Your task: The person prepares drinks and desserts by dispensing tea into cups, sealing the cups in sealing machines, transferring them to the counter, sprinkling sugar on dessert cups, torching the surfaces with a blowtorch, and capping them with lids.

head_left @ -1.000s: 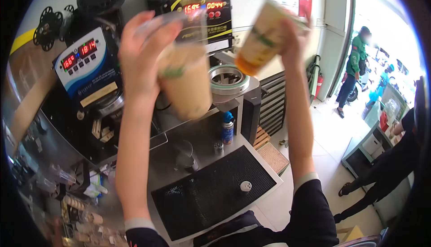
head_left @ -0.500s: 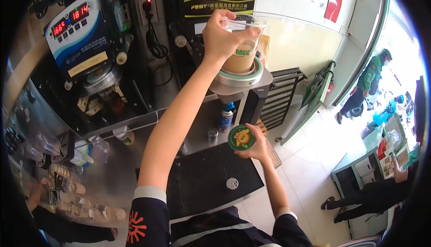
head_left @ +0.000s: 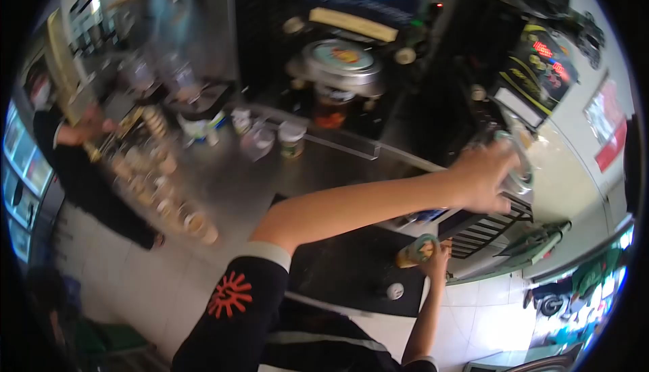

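At the right, my left hand (head_left: 481, 172) is spread, fingers apart, at the round holder (head_left: 517, 162) of the right sealing machine; whatever sits in the holder is blurred. My right hand (head_left: 438, 258) is closed around a sealed cup (head_left: 418, 250) with an amber drink and a green printed lid, above the right part of the black mat (head_left: 338, 264). Another cup (head_left: 331, 105) with reddish liquid sits in the left sealing machine, beneath a green-and-orange printed film (head_left: 343, 56).
Several cups (head_left: 165, 193) stand on the counter at the left, where a person in dark clothes (head_left: 74, 156) is at work. Small containers (head_left: 292, 139) stand along the counter's back. A white shaker (head_left: 395, 291) rests on the mat. A black rack (head_left: 487, 227) stands at the right.
The view has swung left. My left hand has let go of the milky drink's cup, lowered into the right machine's holder. My right hand has come down with its cup, now tilted over the mat.
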Available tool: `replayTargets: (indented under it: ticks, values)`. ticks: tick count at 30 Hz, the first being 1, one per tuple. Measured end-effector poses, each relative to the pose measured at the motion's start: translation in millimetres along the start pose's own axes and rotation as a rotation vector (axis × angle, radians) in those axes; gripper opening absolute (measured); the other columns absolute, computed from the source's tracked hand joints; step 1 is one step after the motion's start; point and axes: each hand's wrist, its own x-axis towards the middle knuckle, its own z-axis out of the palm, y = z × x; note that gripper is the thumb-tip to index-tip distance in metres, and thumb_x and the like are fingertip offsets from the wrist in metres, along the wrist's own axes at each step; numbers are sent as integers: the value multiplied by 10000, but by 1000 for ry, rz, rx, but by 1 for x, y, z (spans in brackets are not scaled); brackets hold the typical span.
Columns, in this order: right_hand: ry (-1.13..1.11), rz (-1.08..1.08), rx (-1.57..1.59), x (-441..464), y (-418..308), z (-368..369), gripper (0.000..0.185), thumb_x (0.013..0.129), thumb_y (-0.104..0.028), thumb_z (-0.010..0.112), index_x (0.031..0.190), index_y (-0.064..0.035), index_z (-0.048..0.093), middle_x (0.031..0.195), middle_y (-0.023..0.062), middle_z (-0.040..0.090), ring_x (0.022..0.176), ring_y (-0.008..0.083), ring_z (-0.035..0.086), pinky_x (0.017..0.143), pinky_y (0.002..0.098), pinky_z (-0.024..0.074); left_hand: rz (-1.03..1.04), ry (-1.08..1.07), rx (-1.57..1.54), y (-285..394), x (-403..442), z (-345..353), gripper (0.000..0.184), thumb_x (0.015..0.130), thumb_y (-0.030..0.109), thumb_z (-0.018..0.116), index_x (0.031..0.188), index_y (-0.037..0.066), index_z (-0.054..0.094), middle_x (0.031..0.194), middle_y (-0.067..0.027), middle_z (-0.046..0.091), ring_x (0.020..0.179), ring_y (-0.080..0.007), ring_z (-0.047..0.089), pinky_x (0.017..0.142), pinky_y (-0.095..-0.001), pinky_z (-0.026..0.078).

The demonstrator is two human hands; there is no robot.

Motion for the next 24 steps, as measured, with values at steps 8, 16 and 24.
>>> replayTargets:
  ticks: [8, 16, 24]
  values:
    - [518, -672, 538, 91, -278, -186, 376, 707, -135, 662, 1041, -2, 551, 1044, 130, 564, 967, 244, 534, 857, 323, 390, -629, -1100, 91, 48, -267, -145, 640, 667, 503, 604, 1093, 39, 495, 978, -171, 553, 899, -319, 549, 754, -415, 439]
    - [212, -362, 560, 158, -390, -200, 842, 575, -494, 720, 1229, -60, 413, 1040, 226, 545, 906, 237, 557, 788, 299, 417, -1405, 340, 736, 6, -515, -172, 881, 565, 449, 715, 1251, 56, 325, 1177, -207, 430, 1049, -355, 463, 848, -427, 392]
    - [632, -610, 973, 172, -391, -236, 483, 710, -219, 687, 1107, -1, 518, 1029, 136, 579, 874, 165, 570, 774, 243, 423, -1153, 714, 676, -27, -527, -138, 1033, 504, 356, 795, 1290, 16, 218, 1198, -212, 349, 1083, -370, 396, 896, -426, 356]
